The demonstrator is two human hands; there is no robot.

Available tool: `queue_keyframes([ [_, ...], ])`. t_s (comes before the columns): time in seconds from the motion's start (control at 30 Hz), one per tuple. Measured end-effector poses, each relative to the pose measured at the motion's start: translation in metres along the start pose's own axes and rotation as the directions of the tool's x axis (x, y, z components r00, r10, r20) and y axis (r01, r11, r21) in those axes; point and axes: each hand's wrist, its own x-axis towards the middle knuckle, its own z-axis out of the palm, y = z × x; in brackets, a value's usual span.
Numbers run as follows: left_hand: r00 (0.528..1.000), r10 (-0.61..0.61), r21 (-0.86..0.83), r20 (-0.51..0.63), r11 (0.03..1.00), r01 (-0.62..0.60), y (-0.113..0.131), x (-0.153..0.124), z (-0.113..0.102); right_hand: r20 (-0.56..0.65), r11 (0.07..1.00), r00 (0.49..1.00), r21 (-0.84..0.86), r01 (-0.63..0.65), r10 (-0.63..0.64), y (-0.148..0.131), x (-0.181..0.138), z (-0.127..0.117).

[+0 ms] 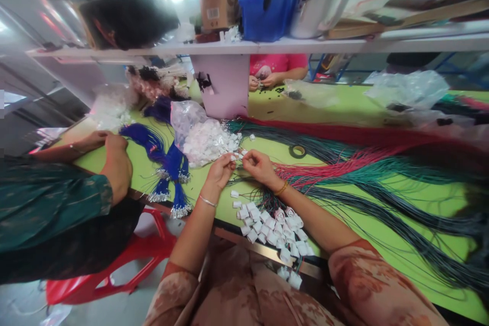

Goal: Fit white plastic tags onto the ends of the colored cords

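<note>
Two hands nearly meet: the left hand (221, 170) pinches a tiny white connector (237, 156); the right hand (260, 167) is drawn narrow, its hold too small to tell. Left of the fingers, a crinkled bag (186, 118) and blocky housings (212, 140); bodyward, boxy white caps (263, 225); rightward, thin wires (332, 168) fanning.

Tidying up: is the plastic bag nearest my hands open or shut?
Open: white connectors spill from the plastic bag onto the tabletop.

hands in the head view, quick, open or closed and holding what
Left hand: closed, apparently pinching a small white connector.
Right hand: closed, fingertips together; whatever it holds is too small to tell.
</note>
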Motion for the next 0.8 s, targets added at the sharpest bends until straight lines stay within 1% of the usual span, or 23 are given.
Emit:
queue_keyframes([
  [0.07, 0.999, -0.025, -0.039, 0.044, 0.999, 0.026, -0.004, 0.000, 0.004, 0.004, 0.993, 0.998, -0.094, 0.068, -0.068, -0.003, -0.001, -0.003],
  [0.13, 0.997, -0.030, -0.050, 0.064, 0.998, 0.034, -0.005, 0.000, 0.005, 0.031, 0.977, 0.992, -0.174, 0.124, -0.120, -0.005, -0.001, -0.006],
  [0.3, 0.998, -0.022, -0.044, 0.050, 0.999, 0.024, -0.007, -0.001, 0.002, 0.077, 0.925, 0.974, -0.305, 0.228, -0.215, -0.007, 0.001, -0.007],
  [0.43, 1.000, 0.022, 0.014, 0.021, 1.000, -0.022, -0.012, -0.003, 0.002, 0.147, 0.877, 0.956, -0.382, 0.292, -0.254, -0.007, 0.001, -0.005],
  [0.53, 0.997, 0.072, 0.071, -0.026, 0.995, -0.070, -0.017, -0.006, 0.004, 0.158, 0.887, 0.958, -0.366, 0.281, -0.238, -0.003, 0.001, -0.003],
  [0.7, 0.982, 0.139, 0.095, -0.127, 0.987, -0.127, -0.022, -0.008, 0.004, 0.191, 0.937, 0.973, -0.299, 0.180, -0.126, 0.001, 0.002, -0.001],
  [0.8, 0.976, 0.180, 0.148, -0.124, 0.976, -0.161, -0.023, -0.008, 0.005, 0.162, 0.930, 0.978, -0.321, 0.177, -0.130, 0.000, 0.000, 0.001],
])
